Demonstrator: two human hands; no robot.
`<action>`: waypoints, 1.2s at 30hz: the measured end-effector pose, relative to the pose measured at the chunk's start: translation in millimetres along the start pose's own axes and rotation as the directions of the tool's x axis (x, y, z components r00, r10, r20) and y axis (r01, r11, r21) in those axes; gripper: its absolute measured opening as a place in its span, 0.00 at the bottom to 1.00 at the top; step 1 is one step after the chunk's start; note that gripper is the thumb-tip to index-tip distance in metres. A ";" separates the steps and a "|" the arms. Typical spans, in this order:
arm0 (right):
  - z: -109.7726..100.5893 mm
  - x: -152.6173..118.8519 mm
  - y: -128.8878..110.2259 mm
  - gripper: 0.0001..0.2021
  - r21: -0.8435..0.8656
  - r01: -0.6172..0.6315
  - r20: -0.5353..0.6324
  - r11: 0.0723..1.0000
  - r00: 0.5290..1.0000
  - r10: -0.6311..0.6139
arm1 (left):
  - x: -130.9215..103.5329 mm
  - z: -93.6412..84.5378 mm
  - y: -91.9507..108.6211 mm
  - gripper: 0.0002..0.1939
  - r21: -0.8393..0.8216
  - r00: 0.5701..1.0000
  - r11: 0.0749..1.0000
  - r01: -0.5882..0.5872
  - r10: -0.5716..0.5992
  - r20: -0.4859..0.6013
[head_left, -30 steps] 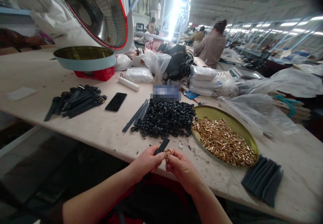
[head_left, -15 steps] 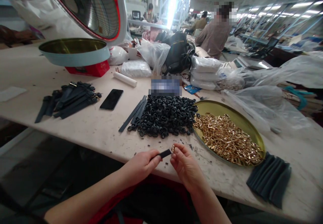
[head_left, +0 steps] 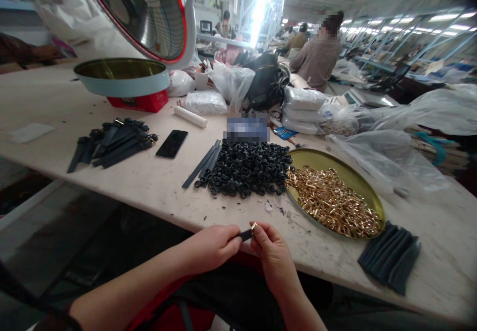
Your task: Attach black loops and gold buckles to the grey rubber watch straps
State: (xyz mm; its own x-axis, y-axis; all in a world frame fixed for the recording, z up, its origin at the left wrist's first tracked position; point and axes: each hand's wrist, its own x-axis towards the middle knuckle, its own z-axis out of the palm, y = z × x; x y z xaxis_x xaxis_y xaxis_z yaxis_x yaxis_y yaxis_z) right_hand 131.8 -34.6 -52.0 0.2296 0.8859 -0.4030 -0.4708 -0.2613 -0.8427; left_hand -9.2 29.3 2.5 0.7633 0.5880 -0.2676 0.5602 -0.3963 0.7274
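My left hand [head_left: 219, 244] is closed around a short dark strap [head_left: 245, 235], whose free end points right. At that end my right hand [head_left: 270, 244] pinches a small gold buckle [head_left: 254, 226], which touches the strap tip; whether the strap passes through it I cannot tell. Both hands are at the table's front edge. Beyond them lies a heap of small black loops [head_left: 249, 169], with a few long dark strips [head_left: 203, 163] along its left side. To the right a round gold tray [head_left: 367, 187] holds a pile of gold buckles [head_left: 331, 202].
Dark straps [head_left: 119, 142] lie piled at the left, near a phone [head_left: 172, 143] and a white roll [head_left: 190, 117]. More dark straps [head_left: 389, 256] rest at the right edge. A heater [head_left: 149, 18] and plastic-wrapped packs [head_left: 303, 107] stand behind. A person [head_left: 316, 57] is farther back.
Both hands have come slightly lower and closer together, and the buckle now meets the strap's end. The whole view has shifted a little.
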 end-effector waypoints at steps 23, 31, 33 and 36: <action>13.8 -21.1 0.1 0.11 0.074 -0.021 0.057 0.997 0.998 0.017 | -11.7 24.7 -2.6 0.16 -0.509 0.989 0.854 0.108 -0.145 -0.034; 8.2 -17.2 -0.4 0.09 -0.013 -0.067 0.177 0.998 0.982 0.068 | -5.0 25.7 -10.5 0.16 -0.488 0.986 0.860 0.151 -0.164 0.015; 10.1 -17.4 -3.7 0.09 0.009 -0.093 0.233 0.996 0.968 0.089 | -3.6 24.2 -11.4 0.16 -0.461 0.984 0.872 0.166 -0.179 0.016; 12.0 -15.9 -6.7 0.08 0.114 -0.167 0.282 0.979 0.951 0.129 | -1.9 24.2 -12.8 0.16 -0.411 0.982 0.896 0.171 -0.188 -0.001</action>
State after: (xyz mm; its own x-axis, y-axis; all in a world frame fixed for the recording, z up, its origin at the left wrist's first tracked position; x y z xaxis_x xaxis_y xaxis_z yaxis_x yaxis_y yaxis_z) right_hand 121.1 -42.4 -35.7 -0.0824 0.9164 -0.3916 -0.5962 -0.3602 -0.7175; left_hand -10.1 16.2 -21.5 0.6441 0.6528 -0.3988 0.5000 0.0352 0.8653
